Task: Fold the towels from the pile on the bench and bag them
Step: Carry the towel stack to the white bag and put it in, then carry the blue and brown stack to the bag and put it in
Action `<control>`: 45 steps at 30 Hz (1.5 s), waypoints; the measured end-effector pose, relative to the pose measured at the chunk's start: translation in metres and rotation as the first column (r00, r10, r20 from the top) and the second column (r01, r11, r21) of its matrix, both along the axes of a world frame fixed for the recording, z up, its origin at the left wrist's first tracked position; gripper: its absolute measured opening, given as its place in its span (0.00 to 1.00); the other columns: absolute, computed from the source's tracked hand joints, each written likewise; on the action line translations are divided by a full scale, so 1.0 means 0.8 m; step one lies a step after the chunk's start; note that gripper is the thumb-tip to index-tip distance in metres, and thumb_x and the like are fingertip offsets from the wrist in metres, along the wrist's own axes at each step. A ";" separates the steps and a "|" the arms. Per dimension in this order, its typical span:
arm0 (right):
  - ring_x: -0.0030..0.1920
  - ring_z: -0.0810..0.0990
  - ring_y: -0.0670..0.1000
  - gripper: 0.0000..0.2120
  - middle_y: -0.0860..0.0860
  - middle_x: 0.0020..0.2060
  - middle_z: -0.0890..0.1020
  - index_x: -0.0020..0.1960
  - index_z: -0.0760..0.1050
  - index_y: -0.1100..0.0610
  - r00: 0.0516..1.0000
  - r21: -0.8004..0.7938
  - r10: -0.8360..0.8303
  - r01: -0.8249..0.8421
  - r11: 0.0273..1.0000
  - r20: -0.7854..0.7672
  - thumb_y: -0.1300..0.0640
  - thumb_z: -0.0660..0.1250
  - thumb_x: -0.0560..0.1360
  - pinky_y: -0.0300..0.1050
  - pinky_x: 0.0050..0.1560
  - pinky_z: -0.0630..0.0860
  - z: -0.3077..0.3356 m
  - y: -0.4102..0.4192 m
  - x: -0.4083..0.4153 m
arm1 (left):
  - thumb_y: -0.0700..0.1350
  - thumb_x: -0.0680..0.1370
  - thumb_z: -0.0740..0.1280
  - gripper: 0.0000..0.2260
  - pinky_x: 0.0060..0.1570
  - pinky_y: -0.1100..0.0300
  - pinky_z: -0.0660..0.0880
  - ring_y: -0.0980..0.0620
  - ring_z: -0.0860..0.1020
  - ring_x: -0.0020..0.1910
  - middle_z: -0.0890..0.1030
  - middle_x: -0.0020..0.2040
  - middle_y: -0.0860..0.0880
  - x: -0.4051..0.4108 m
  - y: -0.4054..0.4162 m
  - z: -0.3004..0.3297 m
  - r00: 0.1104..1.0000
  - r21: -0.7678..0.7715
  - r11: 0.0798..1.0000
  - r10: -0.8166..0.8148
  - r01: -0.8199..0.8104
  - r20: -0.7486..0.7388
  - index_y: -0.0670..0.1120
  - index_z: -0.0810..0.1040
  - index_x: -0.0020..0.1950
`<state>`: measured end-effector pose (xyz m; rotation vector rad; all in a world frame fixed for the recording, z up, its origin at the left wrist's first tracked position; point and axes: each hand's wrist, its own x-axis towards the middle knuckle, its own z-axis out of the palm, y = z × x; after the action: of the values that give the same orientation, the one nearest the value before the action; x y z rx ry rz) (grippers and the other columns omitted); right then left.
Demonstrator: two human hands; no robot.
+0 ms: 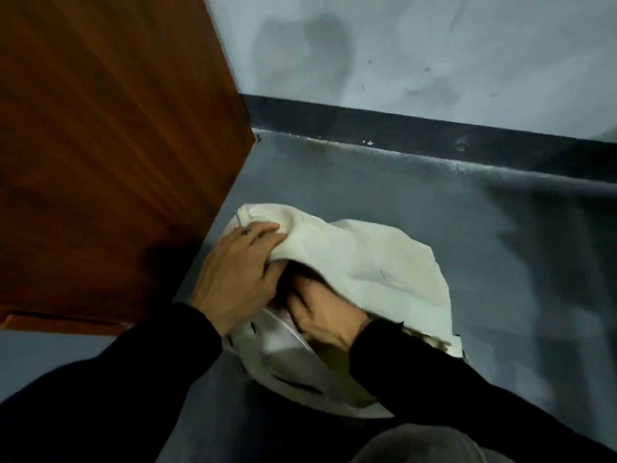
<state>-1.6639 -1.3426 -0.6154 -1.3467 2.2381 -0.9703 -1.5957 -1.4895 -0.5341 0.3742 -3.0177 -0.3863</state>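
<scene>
Bag (360, 262) on grey floor (367, 182) — left hand (233, 272) grips its rim, right hand (324, 315) reaches inside, grasp hidden.

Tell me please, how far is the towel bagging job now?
Bagging is in hand: the left hand grips the rim of the white cloth bag on the grey floor, the right hand reaches inside. Neither bench nor pile shows, so what remains is unclear.

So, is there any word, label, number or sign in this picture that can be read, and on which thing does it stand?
None can be read.
White bag: small dark marks, too blurred to read, perhaps no writing.
Left hand: small dark marks on its back and fingers, not legible.
</scene>
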 end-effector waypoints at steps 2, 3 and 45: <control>0.65 0.74 0.57 0.17 0.56 0.65 0.77 0.67 0.73 0.51 1.000 0.010 -0.012 0.012 1.000 -0.013 0.52 0.58 0.80 0.53 0.71 0.66 0.004 0.019 -0.004 | 0.57 0.75 0.57 0.23 0.58 0.53 0.70 0.48 0.73 0.62 0.75 0.66 0.51 -0.005 0.009 -0.004 0.999 0.092 0.995 0.023 -0.026 0.034 0.49 0.74 0.67; 0.63 0.75 0.56 0.16 0.55 0.63 0.78 0.67 0.73 0.50 1.000 -0.003 -0.018 0.018 1.000 -0.006 0.53 0.59 0.81 0.52 0.69 0.68 0.007 0.029 -0.003 | 0.58 0.75 0.57 0.24 0.59 0.52 0.71 0.48 0.72 0.63 0.73 0.67 0.51 -0.003 0.015 -0.009 0.998 0.112 0.993 0.026 -0.032 0.053 0.50 0.71 0.68; 0.25 0.74 0.38 0.08 0.54 0.33 0.80 0.43 0.80 0.61 0.147 0.017 0.704 -0.982 0.188 0.695 0.63 0.65 0.79 0.29 0.28 0.69 0.976 0.094 0.702 | 0.54 0.74 0.60 0.14 0.40 0.56 0.74 0.55 0.77 0.30 0.80 0.30 0.52 0.711 0.470 0.867 -0.746 0.790 -0.474 0.665 -0.389 0.031 0.48 0.76 0.32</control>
<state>-1.1022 -1.2675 0.1653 -1.5002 0.7229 -0.1875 -1.0273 -1.1139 0.1594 1.9888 -0.4083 -0.5423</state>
